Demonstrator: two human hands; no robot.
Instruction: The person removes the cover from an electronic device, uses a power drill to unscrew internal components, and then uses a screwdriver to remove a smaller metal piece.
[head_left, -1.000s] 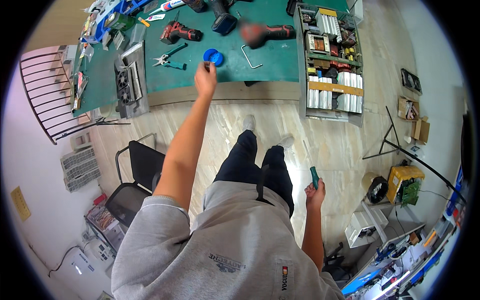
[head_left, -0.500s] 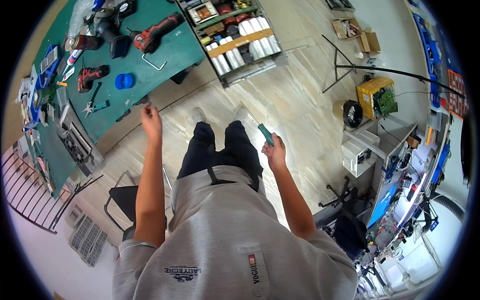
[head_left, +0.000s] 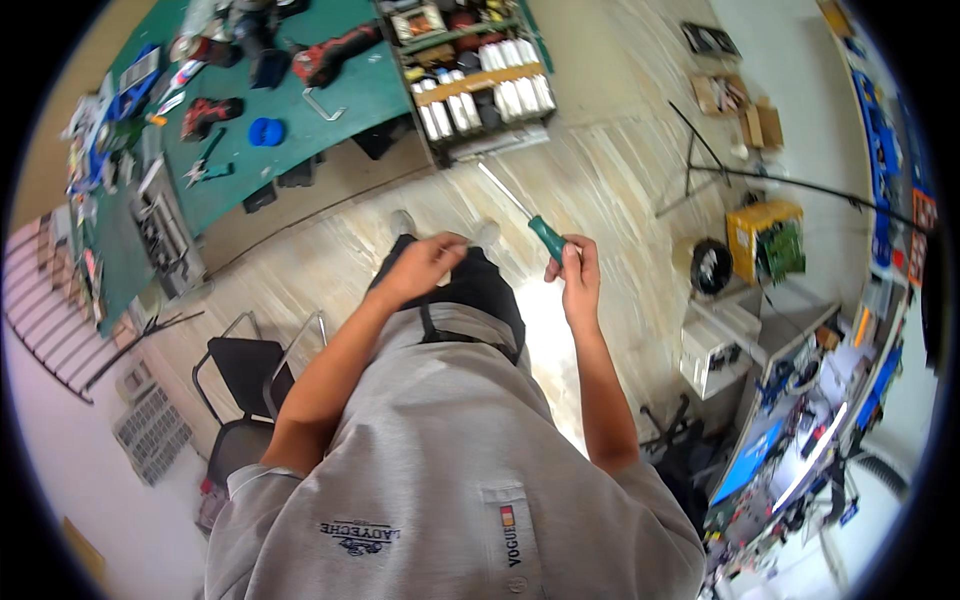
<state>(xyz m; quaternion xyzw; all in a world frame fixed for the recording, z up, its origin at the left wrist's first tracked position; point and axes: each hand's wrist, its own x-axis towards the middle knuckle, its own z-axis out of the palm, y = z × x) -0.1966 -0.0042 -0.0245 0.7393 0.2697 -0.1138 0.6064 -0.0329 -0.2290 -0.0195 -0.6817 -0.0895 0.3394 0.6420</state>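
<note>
A screwdriver (head_left: 546, 238) with a green handle and a long bare shaft is gripped near the handle's end by my right hand (head_left: 581, 275), its fingers closed around it. The shaft slants up and to the left over the floor. My left hand (head_left: 425, 268) is in front of my body, over my dark trousers, to the left of the screwdriver and apart from it. Its fingers are drawn together in a pinch, slightly blurred; whatever they hold is too small to make out.
On the green workbench (head_left: 300, 155) at the upper left lie red power tools (head_left: 335, 55), a blue round container (head_left: 266, 132) and pliers (head_left: 208, 165). A shelf unit (head_left: 480, 95) stands beside it. At right are a tripod (head_left: 695, 165) and a yellow box (head_left: 750, 235); a black chair (head_left: 245, 375) stands left.
My left hand has swung right, from near the bench edge to in front of my body. My right hand has shifted slightly right and up with the screwdriver. The whole view has turned a little.
</note>
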